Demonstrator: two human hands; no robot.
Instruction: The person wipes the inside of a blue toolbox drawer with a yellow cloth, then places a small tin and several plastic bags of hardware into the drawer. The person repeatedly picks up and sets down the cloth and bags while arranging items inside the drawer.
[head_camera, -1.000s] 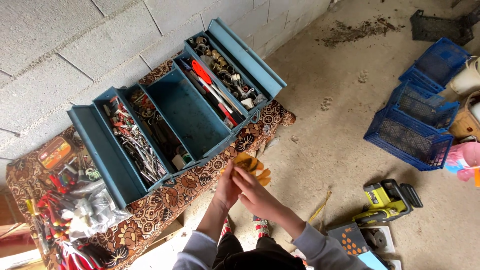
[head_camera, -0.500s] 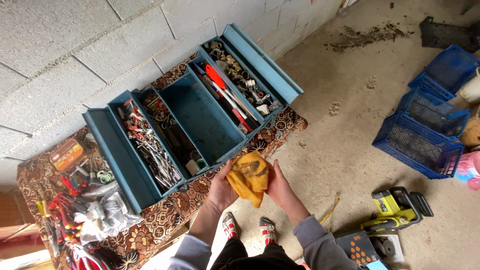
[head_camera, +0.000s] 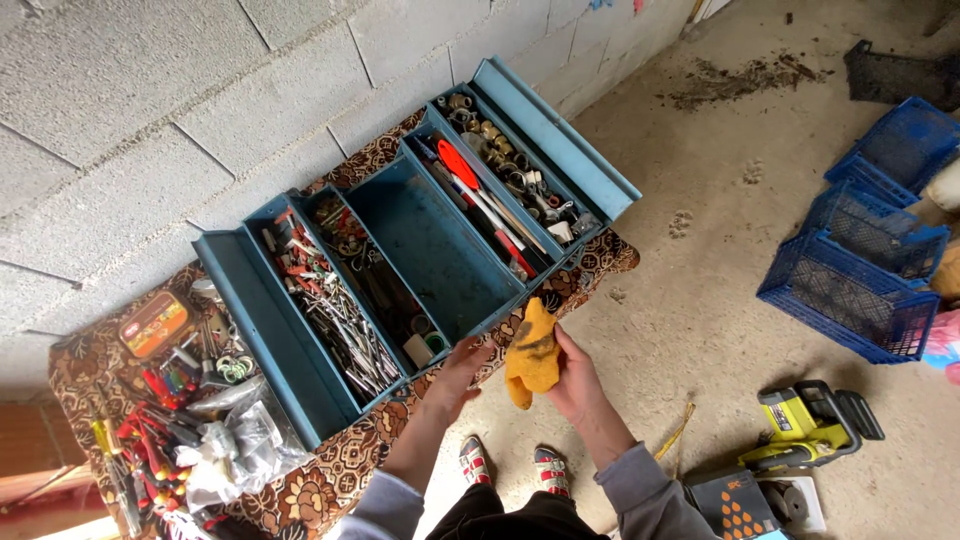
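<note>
My right hand (head_camera: 575, 378) grips a stained yellow cloth (head_camera: 532, 352) that hangs just in front of the open blue metal toolbox (head_camera: 430, 240). My left hand (head_camera: 460, 375) is beside the cloth with its fingers spread, next to the toolbox's front edge and holding nothing. The toolbox's fold-out trays hold wrenches, fittings and a red-handled tool; its middle compartment is mostly bare. It sits on a table under a brown patterned cloth (head_camera: 340, 455).
Screwdrivers, a tin and a plastic bag (head_camera: 235, 445) lie on the table's left part. A grey block wall stands behind. On the concrete floor to the right are blue crates (head_camera: 850, 290) and a yellow-green power tool (head_camera: 810, 425). My shoes (head_camera: 510, 465) show below.
The view shifted, so the toolbox sits further right. Both hands held the cloth spread before; now my left hand has let go and my right hand holds it bunched, nearer the toolbox.
</note>
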